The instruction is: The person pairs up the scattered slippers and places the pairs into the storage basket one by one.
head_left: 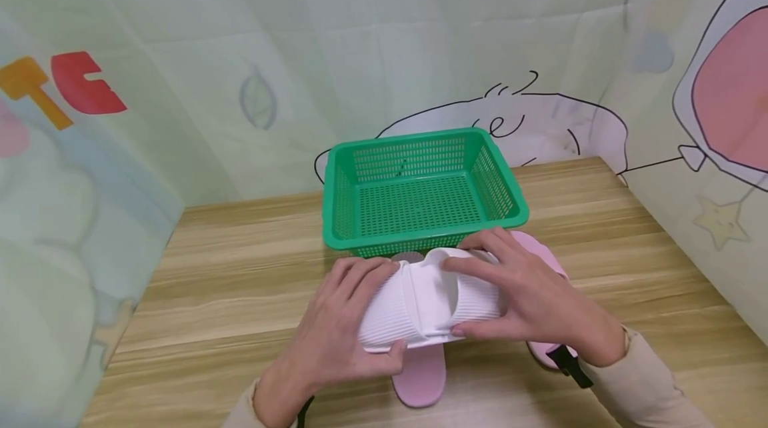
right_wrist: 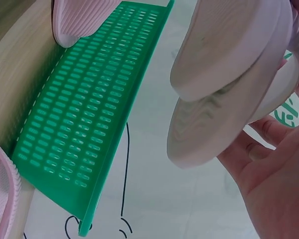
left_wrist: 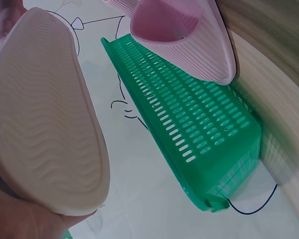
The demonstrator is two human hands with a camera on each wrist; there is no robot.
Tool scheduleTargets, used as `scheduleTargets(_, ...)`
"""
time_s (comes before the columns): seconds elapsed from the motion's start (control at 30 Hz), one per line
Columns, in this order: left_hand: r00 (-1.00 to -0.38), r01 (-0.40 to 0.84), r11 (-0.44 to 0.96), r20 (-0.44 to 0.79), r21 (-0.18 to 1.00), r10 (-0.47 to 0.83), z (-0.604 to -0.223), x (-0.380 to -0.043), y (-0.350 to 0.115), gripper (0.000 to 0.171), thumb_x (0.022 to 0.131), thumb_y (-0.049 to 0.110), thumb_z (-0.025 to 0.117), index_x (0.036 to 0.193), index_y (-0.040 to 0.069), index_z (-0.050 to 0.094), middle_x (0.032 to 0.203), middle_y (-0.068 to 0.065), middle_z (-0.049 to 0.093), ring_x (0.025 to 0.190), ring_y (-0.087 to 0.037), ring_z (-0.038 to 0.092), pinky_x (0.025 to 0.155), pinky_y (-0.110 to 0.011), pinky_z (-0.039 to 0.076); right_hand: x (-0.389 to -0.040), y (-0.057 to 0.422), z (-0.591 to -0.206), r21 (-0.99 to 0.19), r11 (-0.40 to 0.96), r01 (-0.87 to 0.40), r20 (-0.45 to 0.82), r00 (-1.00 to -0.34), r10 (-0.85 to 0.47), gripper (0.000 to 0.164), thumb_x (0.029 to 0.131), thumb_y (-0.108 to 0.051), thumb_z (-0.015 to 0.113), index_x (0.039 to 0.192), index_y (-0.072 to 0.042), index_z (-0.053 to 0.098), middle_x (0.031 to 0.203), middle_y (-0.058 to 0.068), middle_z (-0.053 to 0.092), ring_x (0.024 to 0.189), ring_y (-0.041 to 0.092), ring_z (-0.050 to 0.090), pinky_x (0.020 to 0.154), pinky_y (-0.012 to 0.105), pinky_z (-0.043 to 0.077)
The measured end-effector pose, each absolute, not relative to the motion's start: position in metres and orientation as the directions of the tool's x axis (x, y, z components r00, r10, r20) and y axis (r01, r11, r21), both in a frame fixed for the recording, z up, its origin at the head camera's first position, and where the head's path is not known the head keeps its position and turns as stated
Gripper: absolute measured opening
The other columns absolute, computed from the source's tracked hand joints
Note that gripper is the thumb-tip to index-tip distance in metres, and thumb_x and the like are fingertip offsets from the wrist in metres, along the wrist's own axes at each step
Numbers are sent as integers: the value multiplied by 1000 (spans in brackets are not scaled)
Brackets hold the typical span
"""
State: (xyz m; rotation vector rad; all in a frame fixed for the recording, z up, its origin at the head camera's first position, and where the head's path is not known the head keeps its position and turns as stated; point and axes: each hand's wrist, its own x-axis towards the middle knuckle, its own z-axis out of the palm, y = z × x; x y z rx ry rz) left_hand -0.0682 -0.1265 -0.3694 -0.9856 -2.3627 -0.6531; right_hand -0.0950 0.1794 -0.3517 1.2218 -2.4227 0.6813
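Both hands are supporting a pair of white slippers (head_left: 429,301) above the worktop (head_left: 240,295), on the near side of the green basket (head_left: 420,237). The left hand (head_left: 342,321) is pinching the left end, fingers over the upper edge and thumb at the near lower edge. The right hand (head_left: 534,295) is pinching the right end likewise, its fingers spreading beside the strap opening.

This two-ended hold is probably preventing the overlapping slippers from sliding apart. One pink slipper (head_left: 421,378) is lying beneath the pair; a second pink slipper (head_left: 537,246) is lying partly behind the right hand.

The pair's long axis is running left to right across the person's front, tilting slightly. The ribbed straps are occupying opposite ends, so the toes are apparently pointing opposite ways; the fingers are hiding confirmation.
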Motion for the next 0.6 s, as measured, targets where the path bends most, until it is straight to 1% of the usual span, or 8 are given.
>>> scheduleTargets(0.13,-607,752,617,608,232,512,-370,-69,-126,86,65,47,80,141,11,60,137,-1,64,119,-23,56,99,-41,52,-94,179,-352,-257,512,-820,502,-566,-654,69,81,-68,82,133,-25,69,130,1,59,123,19,54,92,37,52)
scheduleTargets(0.43,-557,782,588,656,208,509,-370,-70,-122,86,63,45,80,138,9,62,136,-2,65,116,-24,58,97,-41,52,-92,175,-349,-261,507,-821,509,-564,-651,68,82,-69,81,132,-24,70,130,1,61,122,18,54,91,36,51)
scheduleTargets(0.6,-549,786,584,664,203,508,-369,-70,-121,85,63,46,80,137,9,63,135,-3,65,115,-24,58,97,-41,52,-90,172,-347,-258,506,-823,512,-561,-650,67,82,-69,80,131,-24,71,129,1,61,121,19,54,93,36,48)
